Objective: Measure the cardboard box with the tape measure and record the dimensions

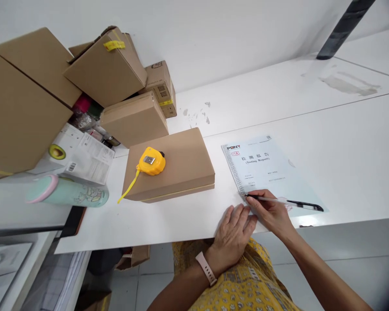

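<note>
My right hand (272, 212) pinches a black-and-clear pen (285, 201), its tip down at the left edge of a light blue report (262, 168) headed "Testing Report". The pen's capped black end points to the right. Beside it, my left hand (235, 229) lies flat on the white table, fingers stretched out near the report's lower left corner. A pale pink band circles the left wrist. Left of the report, a yellow tape measure (152, 161) rests on a flat cardboard box (184, 160), with a short length of tape pulled out.
More cardboard boxes (108, 71) are stacked at the back left against the wall. A mint-green bottle (74, 192) lies on its side near a white carton (94, 160). A dark post (340, 32) stands at the far right. The table's front edge (149, 244) runs close to my body.
</note>
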Tool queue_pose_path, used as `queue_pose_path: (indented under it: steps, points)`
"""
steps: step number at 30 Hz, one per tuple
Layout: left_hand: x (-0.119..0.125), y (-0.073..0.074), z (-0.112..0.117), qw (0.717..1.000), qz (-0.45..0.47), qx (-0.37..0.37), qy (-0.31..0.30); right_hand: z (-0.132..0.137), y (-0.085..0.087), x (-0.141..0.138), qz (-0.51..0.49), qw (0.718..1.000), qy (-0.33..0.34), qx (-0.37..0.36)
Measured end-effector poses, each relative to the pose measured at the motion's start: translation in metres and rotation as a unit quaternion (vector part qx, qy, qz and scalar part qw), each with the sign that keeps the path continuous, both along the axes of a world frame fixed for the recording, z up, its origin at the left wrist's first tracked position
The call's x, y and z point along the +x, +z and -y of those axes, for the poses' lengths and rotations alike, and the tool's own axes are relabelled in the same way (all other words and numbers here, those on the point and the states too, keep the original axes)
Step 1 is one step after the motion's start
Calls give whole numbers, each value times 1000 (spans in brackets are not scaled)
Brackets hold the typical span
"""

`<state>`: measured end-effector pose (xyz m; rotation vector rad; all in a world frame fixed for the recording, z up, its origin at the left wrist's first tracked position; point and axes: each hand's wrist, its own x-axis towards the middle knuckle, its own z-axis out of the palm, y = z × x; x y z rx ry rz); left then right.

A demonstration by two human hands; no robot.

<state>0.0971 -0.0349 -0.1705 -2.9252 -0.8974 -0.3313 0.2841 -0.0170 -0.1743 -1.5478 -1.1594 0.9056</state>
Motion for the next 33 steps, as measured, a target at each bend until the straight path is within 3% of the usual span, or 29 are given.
queue_pose_path:
  steps: [5,11,22,33]
  points:
    - [-1,1,1,1000,-8,9,-2,2,3,-4,19,999,-40,11]
    - [-1,1,1,1000,9,14,1,3,7,-2,70,997,-10,30]
    - [0,2,1,1000,-5,-8,-3,2,3,-3,76,997,19,18]
    - [1,6,0,1000,10,-9,1,5,-1,0,99,995,16,25]
